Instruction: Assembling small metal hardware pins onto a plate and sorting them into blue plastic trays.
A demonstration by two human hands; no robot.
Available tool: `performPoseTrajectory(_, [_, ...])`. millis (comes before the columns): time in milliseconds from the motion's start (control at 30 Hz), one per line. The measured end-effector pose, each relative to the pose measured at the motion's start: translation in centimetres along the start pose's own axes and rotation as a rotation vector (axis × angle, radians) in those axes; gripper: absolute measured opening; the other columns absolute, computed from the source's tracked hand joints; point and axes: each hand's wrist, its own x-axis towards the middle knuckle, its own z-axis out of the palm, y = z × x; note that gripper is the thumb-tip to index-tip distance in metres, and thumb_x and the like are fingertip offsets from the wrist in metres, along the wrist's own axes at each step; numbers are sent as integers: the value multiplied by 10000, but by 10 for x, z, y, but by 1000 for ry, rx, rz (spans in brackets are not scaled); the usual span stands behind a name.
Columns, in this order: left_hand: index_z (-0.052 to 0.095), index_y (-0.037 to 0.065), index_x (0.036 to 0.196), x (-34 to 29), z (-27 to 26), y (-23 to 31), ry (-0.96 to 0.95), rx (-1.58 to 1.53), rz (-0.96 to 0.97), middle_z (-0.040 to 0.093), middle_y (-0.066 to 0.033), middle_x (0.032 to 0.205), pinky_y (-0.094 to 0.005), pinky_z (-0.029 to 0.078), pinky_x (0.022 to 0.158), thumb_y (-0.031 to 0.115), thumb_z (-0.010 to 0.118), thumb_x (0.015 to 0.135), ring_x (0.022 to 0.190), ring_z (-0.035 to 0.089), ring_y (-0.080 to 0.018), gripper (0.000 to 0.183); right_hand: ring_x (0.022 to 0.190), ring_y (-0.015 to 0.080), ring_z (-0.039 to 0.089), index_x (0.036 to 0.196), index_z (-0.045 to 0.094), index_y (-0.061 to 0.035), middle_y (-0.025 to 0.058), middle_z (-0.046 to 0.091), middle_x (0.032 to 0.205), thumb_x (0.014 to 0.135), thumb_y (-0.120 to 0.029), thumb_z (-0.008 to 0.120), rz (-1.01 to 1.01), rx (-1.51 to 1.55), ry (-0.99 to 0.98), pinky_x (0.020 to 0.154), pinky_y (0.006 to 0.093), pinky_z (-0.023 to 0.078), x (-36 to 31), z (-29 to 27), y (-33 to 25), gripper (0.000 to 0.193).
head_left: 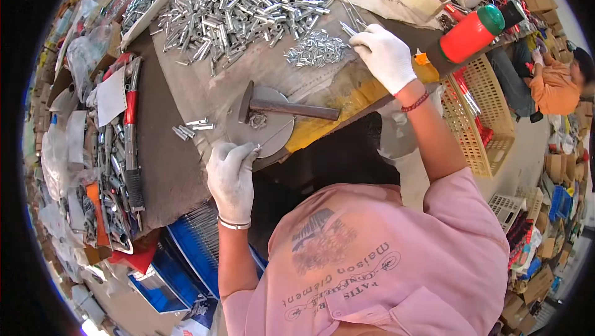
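My left hand (230,175), in a white glove, is closed in a pinch at the near edge of the bench. A thin metal rod (277,134) slants up from its fingertips across a round metal plate (238,128). On that plate lies a hammer (294,109) with a dark handle, beside a small cluster of metal bits (258,120). Farther right, my gloved right hand (385,57) has its fingers together on some thin metal rods (354,20); its grip is partly hidden. Small metal pins (316,48) are piled just left of it.
Silver metal tubes (248,7) form a big heap at the back; several short tubes (193,128) lie nearer. A red bottle with a green cap (472,33) stands right, above a yellow plastic crate (496,113). Tools and parts (114,162) crowd the left. Another person (555,85) sits far right.
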Motion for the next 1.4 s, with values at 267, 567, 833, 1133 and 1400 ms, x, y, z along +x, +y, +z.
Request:
performPoseTrajectory(267, [755,82,992,-3,2,-2,11,10,8,661,-100,897,-404,532,732,-3,845,789,834,657,-307,238,938,282,693,974,779,-176,58,653,942,926,-201,717,-106,-72,-66,782,408,567,10,17,15,82])
performPoseTrajectory(567, [760,117,947,-10,6,-10,45,9,4,661,-105,903,-423,535,714,55,827,811,834,669,-337,164,864,302,698,931,731,-97,77,689,942,869,-99,756,-186,458,-113,763,372,566,-16,-18,-85,67])
performPoseTrajectory(833, [756,124,957,-10,9,-11,49,16,-25,660,-94,914,-429,546,714,55,801,815,851,680,-328,164,846,284,692,860,701,-125,48,665,891,839,-111,772,-449,601,-168,737,383,567,-32,7,-172,75])
performPoseTrajectory(1133, [742,109,945,-14,4,-23,-10,-44,-102,651,-110,930,-449,552,748,67,760,804,871,670,-345,149,870,301,676,870,679,-114,75,634,898,866,-143,708,-607,499,-279,756,418,565,-16,-5,-187,41])
performPoseTrajectory(1400, [698,106,896,-18,6,-9,47,77,-21,636,-96,923,-445,559,735,81,724,822,866,668,-337,82,837,267,674,860,673,-130,67,604,875,875,-155,687,-717,297,-291,711,419,570,-28,-25,-190,33])
